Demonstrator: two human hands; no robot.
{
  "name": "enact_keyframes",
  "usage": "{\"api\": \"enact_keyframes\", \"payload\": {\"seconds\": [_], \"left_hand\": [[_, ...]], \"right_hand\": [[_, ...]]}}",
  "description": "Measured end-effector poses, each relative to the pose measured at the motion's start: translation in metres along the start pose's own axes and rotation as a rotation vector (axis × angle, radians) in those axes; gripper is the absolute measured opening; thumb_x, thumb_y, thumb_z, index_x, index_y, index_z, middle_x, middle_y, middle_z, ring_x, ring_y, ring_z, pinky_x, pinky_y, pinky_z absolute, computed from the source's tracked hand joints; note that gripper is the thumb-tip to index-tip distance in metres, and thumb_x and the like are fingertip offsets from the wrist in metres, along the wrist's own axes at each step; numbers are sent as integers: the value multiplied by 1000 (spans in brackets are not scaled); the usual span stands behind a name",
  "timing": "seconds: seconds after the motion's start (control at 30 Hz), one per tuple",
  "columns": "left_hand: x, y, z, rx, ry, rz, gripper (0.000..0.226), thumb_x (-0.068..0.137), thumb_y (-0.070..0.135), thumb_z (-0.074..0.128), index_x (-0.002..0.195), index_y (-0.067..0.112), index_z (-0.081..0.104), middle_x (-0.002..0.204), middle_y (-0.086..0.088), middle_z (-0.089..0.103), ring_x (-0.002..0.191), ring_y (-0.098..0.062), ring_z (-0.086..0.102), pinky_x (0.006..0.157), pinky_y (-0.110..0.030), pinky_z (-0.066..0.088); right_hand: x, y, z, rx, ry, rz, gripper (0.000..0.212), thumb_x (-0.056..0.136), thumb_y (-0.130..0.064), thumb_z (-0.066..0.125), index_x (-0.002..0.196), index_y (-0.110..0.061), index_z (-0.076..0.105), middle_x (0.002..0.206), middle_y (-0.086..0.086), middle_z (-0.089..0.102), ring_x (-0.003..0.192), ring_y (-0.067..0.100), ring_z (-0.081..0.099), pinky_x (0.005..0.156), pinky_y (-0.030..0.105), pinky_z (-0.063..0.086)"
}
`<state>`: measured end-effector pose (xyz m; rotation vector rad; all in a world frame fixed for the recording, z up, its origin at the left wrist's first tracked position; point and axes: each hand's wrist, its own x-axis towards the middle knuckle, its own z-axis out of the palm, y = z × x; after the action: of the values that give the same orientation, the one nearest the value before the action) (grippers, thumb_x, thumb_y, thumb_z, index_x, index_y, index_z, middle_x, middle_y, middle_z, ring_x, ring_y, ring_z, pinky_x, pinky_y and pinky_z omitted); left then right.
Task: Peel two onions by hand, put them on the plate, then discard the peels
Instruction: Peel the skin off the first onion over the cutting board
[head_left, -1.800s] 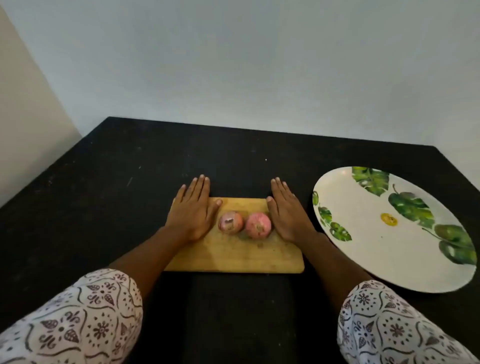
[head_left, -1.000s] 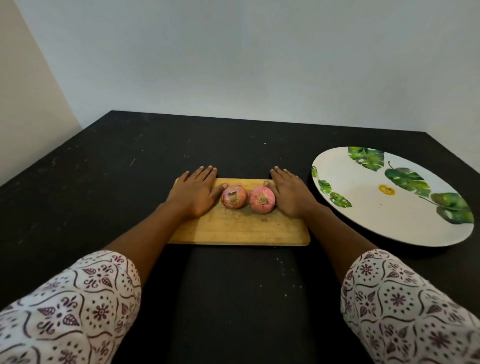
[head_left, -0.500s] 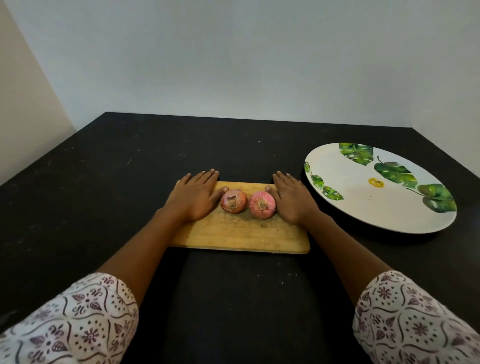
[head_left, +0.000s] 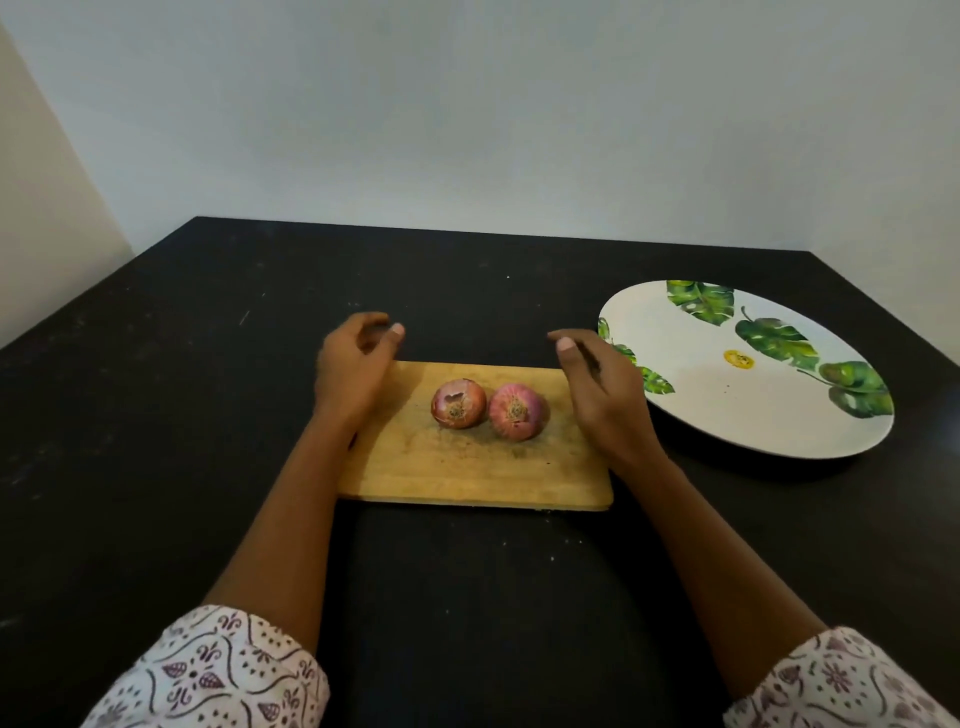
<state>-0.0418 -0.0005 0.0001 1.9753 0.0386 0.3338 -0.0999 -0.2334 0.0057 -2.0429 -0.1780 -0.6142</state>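
Note:
Two red onions in their skins sit side by side on a wooden cutting board: the left onion and the right onion, root ends up. My left hand hovers at the board's left side, raised, fingers loosely curled and holding nothing. My right hand hovers at the board's right side, also raised with loosely curled fingers and nothing in it. Neither hand touches an onion. A large white plate with green leaf prints lies to the right of the board, with nothing on it.
Board and plate lie on a black tabletop. A pale wall runs behind the table's far edge. My patterned sleeves show at the bottom corners.
Both hands lay flat on the board beside the onions; now they have lifted off and moved slightly outward, fingers loosely curled. The onions have not moved.

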Motion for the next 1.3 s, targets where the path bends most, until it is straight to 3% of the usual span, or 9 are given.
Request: {"api": "enact_keyframes", "payload": {"seconds": [0.1,0.3,0.4,0.5,0.57,0.67,0.8,1.0,1.3], "left_hand": [[-4,6,-1,-193,76,7,22,91,14,57,113,15,59,101,0,66,93,-7,64,89,-33,53],[-19,34,8,-202,-70,112,20,84,10,65,104,16,62,90,-2,69,85,-9,67,80,-27,55],[-28,47,15,-181,-195,134,23,83,12,68,103,19,63,92,0,70,85,-9,67,76,-22,54],[-36,55,20,-158,-292,179,26,81,12,69,105,18,63,91,2,71,85,-4,67,74,-16,53],[-40,59,22,-113,-319,223,26,80,13,70,105,17,64,91,6,70,85,0,66,76,-11,50],[-44,62,24,-111,-317,245,25,80,12,70,104,17,65,91,6,70,86,1,65,78,-12,50],[-46,65,24,-199,-335,225,27,77,5,71,103,11,65,92,1,70,86,-4,67,76,-15,52],[-49,67,22,-354,-286,211,30,70,-2,74,97,6,65,84,-6,71,78,-11,70,69,-17,53],[-50,69,19,-453,-335,167,48,60,16,75,106,10,63,79,-5,69,75,-13,68,68,-20,54]], "right_hand": [[-7,-14,0,72,-193,72,20,98,-30,51,114,-23,60,103,-17,60,97,-12,55,77,5,45],[-13,-11,6,-266,-467,-113,67,76,-39,79,133,-19,50,129,-2,49,114,7,46,94,20,44],[-14,-9,6,-299,-437,-160,59,74,-30,82,125,-16,56,123,3,53,107,10,49,88,10,40],[-13,-11,4,-111,-362,-106,50,73,-22,83,117,-14,60,112,-1,61,99,6,57,83,8,45],[-10,-14,3,122,-321,83,43,76,-19,80,114,-17,61,110,-4,63,100,5,61,85,14,49],[-6,-19,1,560,-291,399,21,88,-14,67,108,-17,62,114,8,65,104,15,66,86,31,56],[-3,-28,-4,1034,-291,630,20,96,-10,50,112,-4,61,120,17,63,111,26,64,83,31,58],[-3,-31,-5,1208,-315,677,45,88,-15,54,127,8,51,130,25,57,114,34,62,89,37,56],[-2,-30,-6,1213,-376,621,41,87,-13,54,126,1,54,128,24,59,115,33,62,90,38,56]]}}
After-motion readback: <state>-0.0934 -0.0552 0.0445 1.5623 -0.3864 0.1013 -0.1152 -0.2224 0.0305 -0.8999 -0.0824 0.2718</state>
